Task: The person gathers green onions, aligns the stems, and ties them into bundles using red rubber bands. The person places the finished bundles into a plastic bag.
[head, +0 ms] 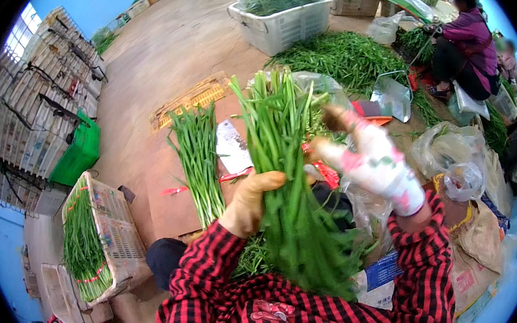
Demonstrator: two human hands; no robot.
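My left hand (253,198), in a tan glove, grips a thick bunch of long green leafy stalks (279,140), probably garlic chives, with the pale cut ends up and the leaves hanging over my lap. To the right of the bunch's top, my right hand (369,157), in a white glove with pink patches, is raised with its fingers apart and nothing in them; it is blurred. A smaller bunch of green stalks (198,161) lies on the brown board (163,199) left of my left hand. Beside it are a flat metal blade (233,148) and red ties (174,191).
A crate of tied bunches (127,237) stands at lower left, near stacked crates (28,109) and a green crate (82,146). A white crate (279,29) and a heap of greens (345,60) are ahead. A co-worker (467,46) squats at upper right. Plastic bags (448,150) lie right.
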